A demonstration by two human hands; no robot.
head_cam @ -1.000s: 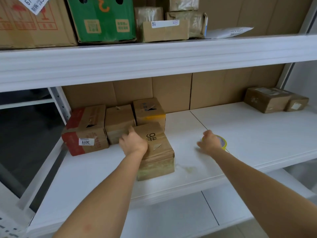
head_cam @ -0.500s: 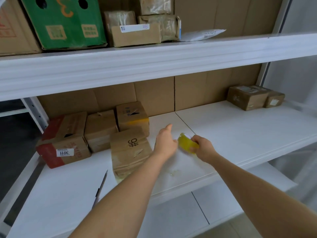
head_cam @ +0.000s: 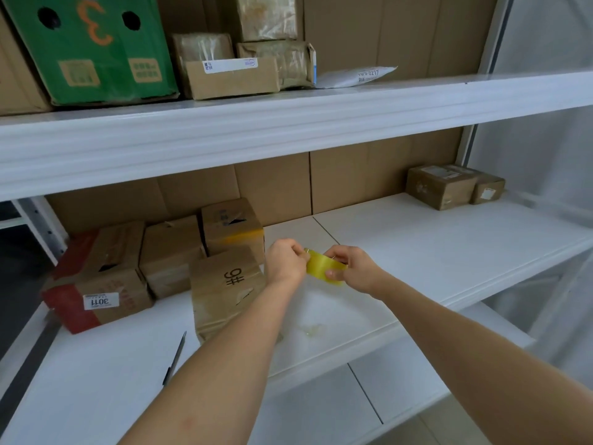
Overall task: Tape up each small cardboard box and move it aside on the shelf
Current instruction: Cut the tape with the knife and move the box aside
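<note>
Yellow packing tape [head_cam: 324,268] sits between the person's two hands above the white middle shelf [head_cam: 449,252], a little right of centre in the head view. The right hand [head_cam: 351,268] wraps its thumb and fingers around the roll; the left hand [head_cam: 286,263] pinches at the roll's left edge with curled fingers, though whether it has the loose end I cannot tell. At about nine o'clock from the hands, just beside the left wrist, stands the cardboard box marked "9#" [head_cam: 227,289], its top flaps facing up. Behind it, toward ten o'clock, three more small boxes crowd the shelf's left end: one with a yellow tape band [head_cam: 232,228], a plain one [head_cam: 171,252], and a red-edged one labelled "3011" [head_cam: 99,277]. A dark pen [head_cam: 175,358] lies on the shelf at seven o'clock. Far off at two o'clock, two taped boxes [head_cam: 446,186] sit together against the back. Up at twelve o'clock, the upper shelf carries a green carton [head_cam: 93,49] and several parcels.
</note>
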